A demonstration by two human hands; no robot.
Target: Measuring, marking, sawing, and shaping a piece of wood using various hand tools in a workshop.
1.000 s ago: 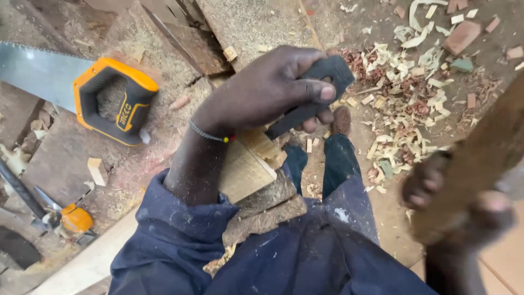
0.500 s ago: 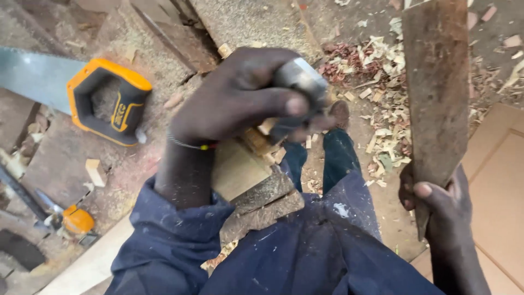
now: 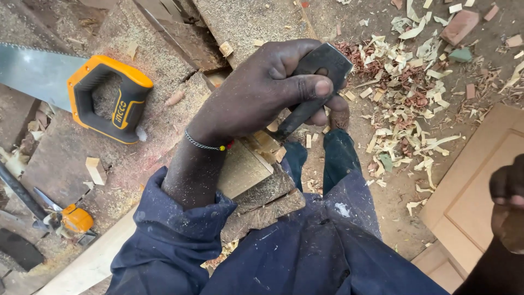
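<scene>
Gripping a dark metal tool [image 3: 311,87], the left hand [image 3: 262,93] is closed tight around it, thumb pressed along its side, just above a pale wood block [image 3: 245,166] that rests on rough boards by the person's knee. A thin bracelet [image 3: 204,145] circles that wrist, and a dusty blue sleeve [image 3: 174,240] covers the forearm below it. At the frame's right edge the right hand [image 3: 507,202] is only partly in view, and I cannot tell whether it is open or holding anything; it hovers over a light wooden panel [image 3: 464,202]. Farther left, a handsaw [image 3: 103,95] with an orange and black grip lies on the sawdust-covered tabletop [image 3: 158,60]. Beyond, pale wood shavings [image 3: 415,109] litter the dirt floor.
</scene>
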